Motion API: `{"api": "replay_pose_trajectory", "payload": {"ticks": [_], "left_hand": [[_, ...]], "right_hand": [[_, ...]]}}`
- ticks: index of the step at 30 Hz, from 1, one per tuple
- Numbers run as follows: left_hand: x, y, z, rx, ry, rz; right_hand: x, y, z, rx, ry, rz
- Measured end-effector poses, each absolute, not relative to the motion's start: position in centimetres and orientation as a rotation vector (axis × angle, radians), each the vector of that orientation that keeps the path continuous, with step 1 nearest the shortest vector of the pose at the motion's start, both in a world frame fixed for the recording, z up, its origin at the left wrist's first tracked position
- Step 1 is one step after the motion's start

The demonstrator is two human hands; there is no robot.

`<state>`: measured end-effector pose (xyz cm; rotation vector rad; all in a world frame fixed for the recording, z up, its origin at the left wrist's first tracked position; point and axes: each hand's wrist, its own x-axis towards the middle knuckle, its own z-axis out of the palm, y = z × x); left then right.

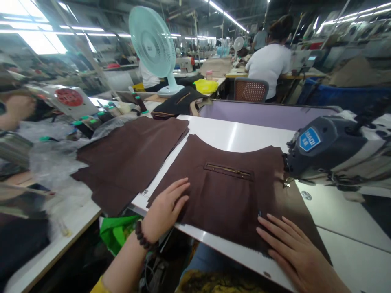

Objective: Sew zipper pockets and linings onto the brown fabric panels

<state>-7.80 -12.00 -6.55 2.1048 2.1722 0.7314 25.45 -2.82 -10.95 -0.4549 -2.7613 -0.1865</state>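
A dark brown fabric panel (226,203) lies flat on the white sewing table, its upper edge curved inward. Across it runs a zipper (229,170) set in a stitched rectangular opening. My left hand (165,207), with a beaded bracelet at the wrist, rests on the panel's left side, fingers extended. On the lower right part lies my right hand (293,244), flat with the fingers spread. The panel's right side passes beneath the head of a sewing machine (330,146). To the left, a stack of brown fabric pieces (131,154) spreads over the table.
A pale green fan (152,44) stands behind the stack, near folded dark fabric (180,101) and a yellow bundle (206,86). Thread spools (84,128) and clear plastic (58,162) lie left. A person in white (270,59) sits ahead; another person's hand (20,108) shows far left.
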Motion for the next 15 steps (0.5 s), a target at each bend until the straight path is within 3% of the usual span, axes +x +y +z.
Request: {"api": "replay_pose_trajectory", "payload": {"ticks": [9,15], "left_hand": [[-5.8,-11.9,-8.0,2.226,1.808,0.552],[-6.0,-10.6,-8.8,2.216,1.806,0.344]], "right_hand": [[25.1,-2.7,-10.4,-0.421,-2.752,-0.243],[25.0,-2.2,-10.1,-0.344,-2.626,-0.263]]}}
